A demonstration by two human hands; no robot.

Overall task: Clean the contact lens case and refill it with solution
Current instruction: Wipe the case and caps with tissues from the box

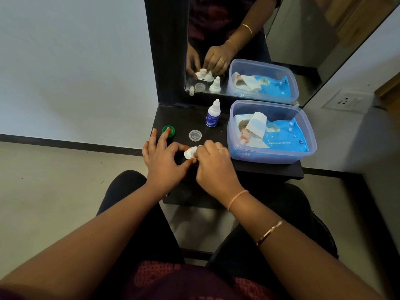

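Left hand (164, 163) fingers pinch the case (188, 153) steady so right hand (213, 167) fingers, gripping a wipe (193, 150), can scrub it; both caps (195, 135) parked aside.

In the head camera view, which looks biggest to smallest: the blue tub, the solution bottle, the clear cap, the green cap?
1. Blue tub, by far.
2. Solution bottle.
3. Clear cap and green cap: they look alike, and a finger partly covers the green one, so no ranking.

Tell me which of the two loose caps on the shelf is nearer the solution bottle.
The clear cap, lying open side up just in front of the solution bottle. The green cap sits farther left, by the left hand fingertips.
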